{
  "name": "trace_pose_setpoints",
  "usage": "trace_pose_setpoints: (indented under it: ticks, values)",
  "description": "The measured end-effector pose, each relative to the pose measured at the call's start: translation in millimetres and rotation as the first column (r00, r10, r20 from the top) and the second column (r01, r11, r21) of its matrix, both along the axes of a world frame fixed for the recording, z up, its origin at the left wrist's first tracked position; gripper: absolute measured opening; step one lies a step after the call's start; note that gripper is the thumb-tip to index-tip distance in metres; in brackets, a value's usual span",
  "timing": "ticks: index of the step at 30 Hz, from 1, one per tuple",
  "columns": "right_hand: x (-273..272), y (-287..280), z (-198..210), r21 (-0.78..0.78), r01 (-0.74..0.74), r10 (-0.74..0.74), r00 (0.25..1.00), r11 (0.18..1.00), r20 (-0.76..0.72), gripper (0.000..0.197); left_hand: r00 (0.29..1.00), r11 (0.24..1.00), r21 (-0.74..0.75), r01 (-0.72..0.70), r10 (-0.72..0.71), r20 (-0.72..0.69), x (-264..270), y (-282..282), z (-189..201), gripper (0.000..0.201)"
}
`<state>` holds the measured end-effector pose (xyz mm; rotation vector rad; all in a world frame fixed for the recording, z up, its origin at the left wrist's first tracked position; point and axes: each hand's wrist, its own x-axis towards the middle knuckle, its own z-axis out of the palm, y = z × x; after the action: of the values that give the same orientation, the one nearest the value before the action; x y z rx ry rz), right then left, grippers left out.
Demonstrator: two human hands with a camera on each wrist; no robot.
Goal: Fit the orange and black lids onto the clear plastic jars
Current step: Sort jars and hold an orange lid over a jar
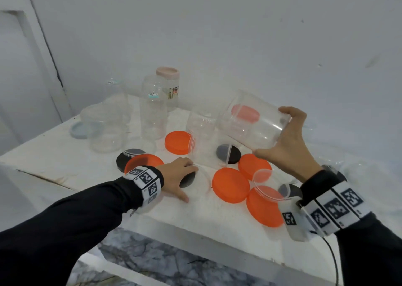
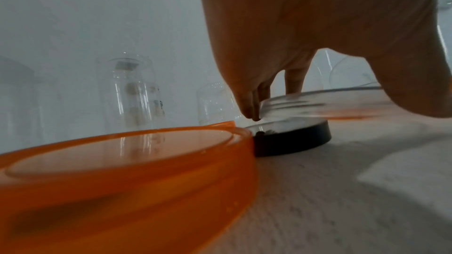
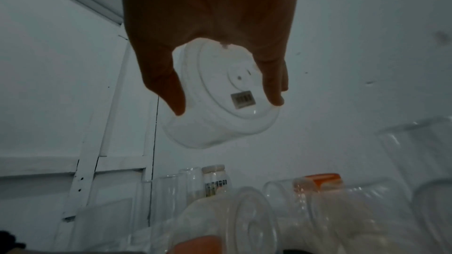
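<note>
A: Any readable writing?
B: No. The barcode sticker [image 3: 243,99] on the lifted clear jar [image 1: 250,120] is blurred. The right hand [image 1: 289,142] grips its base.
A: And the left hand [image 1: 176,177]?
B: Fingers curled on a black lid [image 2: 293,138], among orange lids [image 1: 230,184] on the white table [image 1: 195,218].

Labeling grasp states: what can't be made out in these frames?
- Left hand fingertips: head view, hidden behind the hand's back; whether it grips the black lid or only the clear rim above it is blurred in the left wrist view.
- Held jar mouth: the right wrist view shows only its base.
- Black lid near the right wrist: cut off by the wristband.
</note>
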<state>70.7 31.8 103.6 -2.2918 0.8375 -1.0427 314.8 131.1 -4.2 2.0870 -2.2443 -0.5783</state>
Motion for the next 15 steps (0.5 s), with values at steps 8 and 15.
trace_pose_setpoints:
  ticks: [8, 15]
  values:
    - [-19.7, 31.8, -32.1, 0.168, 0.103, -0.118, 0.990, 0.980, 0.081, 0.090, 0.979, 0.983, -0.120, -0.137, 0.116, -0.168, 15.2, 20.9, 5.6, 0.089]
    - [-14.3, 59.1, -62.9, 0.392, 0.105, -0.097, 0.994, 0.914, -0.041, 0.081, 0.909, 0.897, -0.241, -0.371, 0.298, -0.291, 21.7, 48.0, -0.5, 0.093]
